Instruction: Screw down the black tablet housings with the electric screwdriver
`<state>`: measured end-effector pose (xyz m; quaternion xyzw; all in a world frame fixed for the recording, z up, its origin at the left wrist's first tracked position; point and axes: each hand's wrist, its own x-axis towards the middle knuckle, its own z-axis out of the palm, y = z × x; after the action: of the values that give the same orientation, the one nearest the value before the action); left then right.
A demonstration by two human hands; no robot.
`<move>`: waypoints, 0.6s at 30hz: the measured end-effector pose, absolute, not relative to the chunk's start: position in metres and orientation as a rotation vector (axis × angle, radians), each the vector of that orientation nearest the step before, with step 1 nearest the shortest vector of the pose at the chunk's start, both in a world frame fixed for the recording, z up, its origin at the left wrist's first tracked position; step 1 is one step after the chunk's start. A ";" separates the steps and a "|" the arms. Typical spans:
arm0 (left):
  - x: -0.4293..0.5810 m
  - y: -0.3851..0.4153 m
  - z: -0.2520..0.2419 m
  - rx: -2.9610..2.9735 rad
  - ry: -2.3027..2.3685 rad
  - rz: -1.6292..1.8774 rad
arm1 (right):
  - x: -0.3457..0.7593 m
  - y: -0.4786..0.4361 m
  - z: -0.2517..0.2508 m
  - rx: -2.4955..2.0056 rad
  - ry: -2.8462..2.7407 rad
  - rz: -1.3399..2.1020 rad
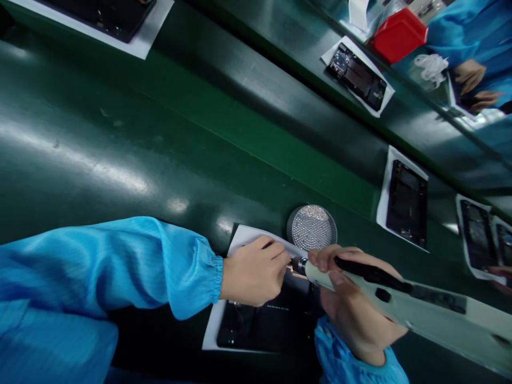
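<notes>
An open black tablet [264, 328] lies on a white sheet [212, 330] in front of me. My right hand [352, 298] is wrapped round a pale electric screwdriver [444, 314] with a black lever, its tip pointing left at the tablet's upper part. Close to that tip, my left hand [256, 272] rests over the tablet's upper left with fingers curled and pressed together. Whatever those fingers hold, if anything, is hidden. Just beyond the screwdriver's nose stands a round grey dish [312, 228] with a dotted, perforated-looking surface.
More opened devices on white sheets lie along the line at right, including a nearer one [408, 197] and a farther one [356, 74]. Another black device [108, 18] is at top left. Across the bench, a person's hands [472, 82] work beside a red bin [400, 34].
</notes>
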<state>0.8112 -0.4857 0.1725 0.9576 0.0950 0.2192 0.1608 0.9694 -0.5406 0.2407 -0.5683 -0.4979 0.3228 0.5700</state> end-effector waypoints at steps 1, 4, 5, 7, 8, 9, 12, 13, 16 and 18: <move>0.811 -0.486 0.173 2.735 0.274 0.631 | 0.969 -0.541 0.241 -1.334 -1.172 0.759; 0.811 -0.486 0.173 2.734 0.277 0.622 | 0.969 -0.541 0.242 -1.325 -1.181 0.773; 0.810 -0.486 0.174 2.732 0.278 0.612 | 0.968 -0.540 0.242 -1.320 -1.176 0.779; 0.811 -0.486 0.175 2.725 0.287 0.594 | 0.968 -0.539 0.240 -1.302 -1.174 0.789; 0.811 -0.485 0.176 2.723 0.293 0.583 | 0.968 -0.539 0.238 -1.292 -1.176 0.795; 0.811 -0.484 0.177 2.723 0.300 0.572 | 0.968 -0.539 0.236 -1.279 -1.181 0.802; 0.812 -0.480 0.180 2.741 0.339 0.516 | 0.968 -0.540 0.229 -1.246 -1.180 0.815; 0.813 -0.479 0.181 2.750 0.353 0.479 | 0.968 -0.540 0.228 -1.242 -1.174 0.819; 0.814 -0.475 0.185 2.785 0.388 0.357 | 0.970 -0.540 0.237 -1.221 -1.150 0.812; 0.815 -0.474 0.187 2.818 0.416 0.305 | 0.977 -0.540 0.252 -1.197 -1.098 0.726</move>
<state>0.8155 -0.4737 0.1867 0.9743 0.1437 0.1055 0.1379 0.9770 -0.5397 0.2522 -0.5226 -0.4792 0.3171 0.6299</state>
